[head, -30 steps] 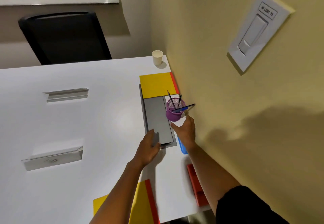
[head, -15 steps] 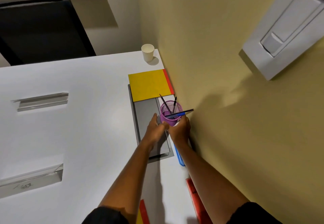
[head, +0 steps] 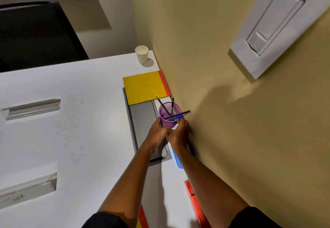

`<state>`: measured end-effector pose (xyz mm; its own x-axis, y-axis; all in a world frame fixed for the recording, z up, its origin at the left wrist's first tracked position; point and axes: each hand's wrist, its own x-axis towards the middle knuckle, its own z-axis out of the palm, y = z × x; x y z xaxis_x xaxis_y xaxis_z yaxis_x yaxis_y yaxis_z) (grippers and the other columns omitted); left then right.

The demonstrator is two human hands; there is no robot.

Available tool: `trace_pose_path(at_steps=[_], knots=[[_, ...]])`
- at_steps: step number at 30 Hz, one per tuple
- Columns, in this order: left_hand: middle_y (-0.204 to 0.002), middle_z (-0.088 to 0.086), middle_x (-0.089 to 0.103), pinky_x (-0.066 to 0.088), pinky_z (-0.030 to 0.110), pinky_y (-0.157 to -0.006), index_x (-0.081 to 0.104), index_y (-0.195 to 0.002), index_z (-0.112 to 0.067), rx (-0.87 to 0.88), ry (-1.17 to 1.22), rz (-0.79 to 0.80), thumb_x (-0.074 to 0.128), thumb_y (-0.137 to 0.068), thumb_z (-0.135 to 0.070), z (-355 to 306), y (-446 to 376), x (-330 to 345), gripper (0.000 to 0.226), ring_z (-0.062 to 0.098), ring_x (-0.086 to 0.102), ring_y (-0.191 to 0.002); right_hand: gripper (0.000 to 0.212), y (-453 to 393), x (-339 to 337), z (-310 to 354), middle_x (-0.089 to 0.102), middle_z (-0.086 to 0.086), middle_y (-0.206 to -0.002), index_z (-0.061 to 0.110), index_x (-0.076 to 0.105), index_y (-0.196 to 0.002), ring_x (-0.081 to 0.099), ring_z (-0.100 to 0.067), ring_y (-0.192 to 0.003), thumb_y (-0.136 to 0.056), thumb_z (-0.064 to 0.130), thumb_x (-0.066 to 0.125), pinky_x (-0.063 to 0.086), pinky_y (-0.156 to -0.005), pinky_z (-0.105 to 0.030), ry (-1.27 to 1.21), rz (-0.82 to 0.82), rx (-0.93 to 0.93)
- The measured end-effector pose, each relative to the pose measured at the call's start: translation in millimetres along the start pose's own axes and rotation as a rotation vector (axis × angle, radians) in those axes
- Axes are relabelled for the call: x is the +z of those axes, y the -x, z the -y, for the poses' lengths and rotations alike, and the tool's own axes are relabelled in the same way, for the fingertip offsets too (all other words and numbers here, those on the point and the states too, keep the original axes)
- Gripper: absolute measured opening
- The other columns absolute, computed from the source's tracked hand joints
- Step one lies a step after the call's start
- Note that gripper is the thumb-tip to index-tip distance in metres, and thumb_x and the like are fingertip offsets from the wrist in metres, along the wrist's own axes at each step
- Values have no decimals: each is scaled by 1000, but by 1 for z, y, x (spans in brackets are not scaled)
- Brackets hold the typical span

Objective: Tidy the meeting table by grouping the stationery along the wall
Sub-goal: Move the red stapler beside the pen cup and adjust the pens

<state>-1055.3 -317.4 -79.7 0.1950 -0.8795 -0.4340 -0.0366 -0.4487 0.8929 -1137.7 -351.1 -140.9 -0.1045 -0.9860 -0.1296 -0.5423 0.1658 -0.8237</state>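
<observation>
A purple mesh pen cup (head: 169,114) with several pens in it stands by the yellow wall, at the right edge of a grey folder (head: 142,120). My left hand (head: 158,132) grips the cup's near left side and my right hand (head: 179,132) grips its near right side. A blue pen (head: 175,116) lies across the cup's rim. A yellow folder with a red edge (head: 144,87) overlaps the grey folder's far end. A blue item (head: 176,158) shows beside my right forearm, against the wall.
A white paper cup (head: 142,54) stands at the table's far corner. Two clear acrylic name holders (head: 32,107) (head: 26,189) sit on the left. A red item (head: 193,199) lies near the wall and another yellow-red folder (head: 142,218) at the near edge. A black chair (head: 35,34) stands behind the table.
My left hand slid forward off the grey folder onto the pen cup. Both hands now close around the cup. The camera moved closer to the wall.
</observation>
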Motion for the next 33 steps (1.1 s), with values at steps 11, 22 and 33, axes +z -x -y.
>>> trace_pose_path(at_steps=[11, 22, 33], knots=[[-146, 5, 43, 49, 31, -93, 29, -146, -19, -61, -251, -47, 58, -94, -19, 34, 59, -6, 59, 27, 51, -123, 76, 56, -35, -22, 54, -13, -135, 7, 44, -141, 53, -27, -121, -79, 35, 78, 50, -99, -36, 281, 45, -81], [-158, 5, 28, 28, 36, -115, 18, -152, -12, -58, -318, -13, 56, -96, -26, 76, 120, 11, 70, 24, 29, -145, 66, 91, -59, -39, 66, -18, -112, 2, 64, -123, 64, -32, -94, -63, 13, 89, 58, -77, -38, 571, 42, -369], [-161, 2, 20, 26, 36, -116, 13, -154, -17, -42, -365, -106, 54, -96, -34, 83, 136, -11, 73, 23, 23, -147, 62, 83, -58, -35, 42, -6, -139, 16, 34, -141, 45, -19, -122, -91, 40, 61, 35, -104, -25, 794, 125, -237]])
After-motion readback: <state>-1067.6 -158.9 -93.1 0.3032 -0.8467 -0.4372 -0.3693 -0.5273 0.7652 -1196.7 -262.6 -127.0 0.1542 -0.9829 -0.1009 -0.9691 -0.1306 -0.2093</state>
